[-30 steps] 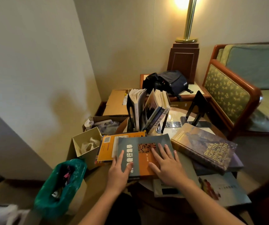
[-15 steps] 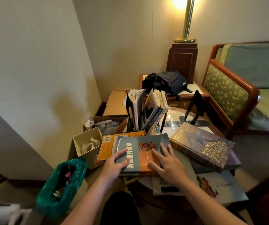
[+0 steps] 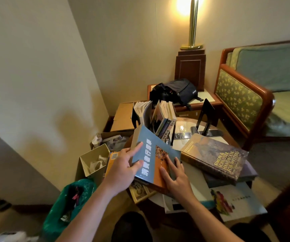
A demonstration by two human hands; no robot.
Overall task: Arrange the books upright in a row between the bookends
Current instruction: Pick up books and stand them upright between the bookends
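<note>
My left hand (image 3: 123, 169) grips the blue-and-orange book (image 3: 154, 158) by its left edge, thumb across the cover and index finger stretched up along it, the other fingers hidden underneath. The book is tilted, its far end raised off the pile and its near end low. My right hand (image 3: 175, 179) lies spread and flat on the orange part of the cover near the lower edge, pressing rather than closed around anything.

Just beyond both hands, a few upright books (image 3: 160, 117) lean against one another next to a black bookend (image 3: 134, 117) on their left. A second black bookend (image 3: 205, 117) stands apart, up and to the right of my right hand, with bare glass desk (image 3: 184, 126) between it and the row.

Right of my right hand a thick brown handbook (image 3: 216, 158) lies flat on other flat books. Under my left hand an orange book (image 3: 112, 163) peeks out, lying flat. Left of that hand sits an open cardboard box (image 3: 95, 159), and below it, near my left forearm, a bin with a green liner (image 3: 70, 203).
</note>
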